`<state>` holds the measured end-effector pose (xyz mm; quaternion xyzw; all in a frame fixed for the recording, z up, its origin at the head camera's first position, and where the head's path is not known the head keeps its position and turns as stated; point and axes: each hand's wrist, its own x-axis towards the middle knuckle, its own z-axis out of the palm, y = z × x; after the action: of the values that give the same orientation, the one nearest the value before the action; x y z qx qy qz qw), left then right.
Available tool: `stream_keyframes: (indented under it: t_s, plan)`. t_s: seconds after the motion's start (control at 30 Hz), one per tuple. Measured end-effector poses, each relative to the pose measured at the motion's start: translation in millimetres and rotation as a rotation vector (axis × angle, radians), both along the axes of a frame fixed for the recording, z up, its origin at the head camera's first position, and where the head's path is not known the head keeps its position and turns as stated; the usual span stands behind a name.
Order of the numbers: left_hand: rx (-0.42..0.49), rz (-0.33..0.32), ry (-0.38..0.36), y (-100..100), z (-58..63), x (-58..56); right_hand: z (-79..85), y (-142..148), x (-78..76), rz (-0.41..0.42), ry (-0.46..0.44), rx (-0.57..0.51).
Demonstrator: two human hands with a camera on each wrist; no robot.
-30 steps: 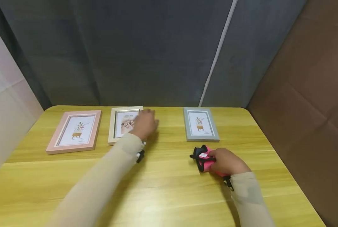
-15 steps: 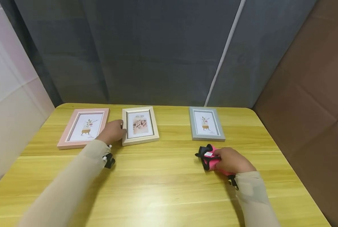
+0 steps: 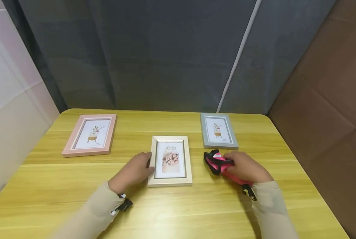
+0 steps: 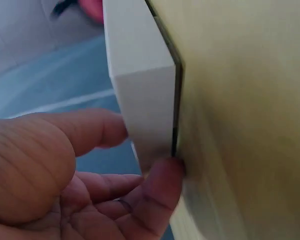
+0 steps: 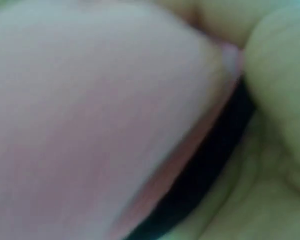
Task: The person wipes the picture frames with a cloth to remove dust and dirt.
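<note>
My left hand (image 3: 133,174) holds a cream picture frame (image 3: 170,162) by its left edge, with thumb and fingers pinching the rim. In the left wrist view the same picture frame (image 4: 142,100) stands edge-on, its side between thumb and curled fingers, close over the wooden surface. A flower picture faces up in it. To the right, my right hand (image 3: 248,167) grips a pink cloth item (image 3: 221,162) with black trim and a small white label. The right wrist view is blurred and filled by pink fabric (image 5: 100,115) and fingers; the item's exact kind does not show.
A pink picture frame (image 3: 89,136) lies at the back left of the yellow wooden table (image 3: 166,212). Toward the back right lies a grey-blue picture frame (image 3: 219,131). A dark cloth (image 3: 172,53) hangs behind, with a brown one (image 3: 324,86) on the right.
My left hand has gone from the cream frame's right side to its left edge. The frame has come nearer and to the right. My right hand has kept its hold on the pink cloth item.
</note>
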<state>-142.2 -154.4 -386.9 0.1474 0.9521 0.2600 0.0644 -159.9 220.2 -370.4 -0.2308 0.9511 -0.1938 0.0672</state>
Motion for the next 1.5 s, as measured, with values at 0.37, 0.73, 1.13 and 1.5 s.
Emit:
stream_keyframes:
  t_s: [0.37, 0.73, 1.13, 1.5]
  plan:
    - [-0.103, -0.08, -0.131, 6, 6.7, 23.9, 6.6, -76, 42.1, 0.231, 0.301, -0.042]
    - [-0.078, -0.106, -0.165, 2, 8.4, 24.2, -0.5, -89, 62.3, 0.333, 0.106, 0.066]
    - [-0.081, -0.135, -0.168, 4, 5.3, 27.6, -8.8, -100, 42.0, 0.168, 0.186, 0.077]
    - [-0.095, -0.14, -0.152, 3, 6.6, 23.5, -5.0, -112, -33.9, 0.027, 0.097, 0.148]
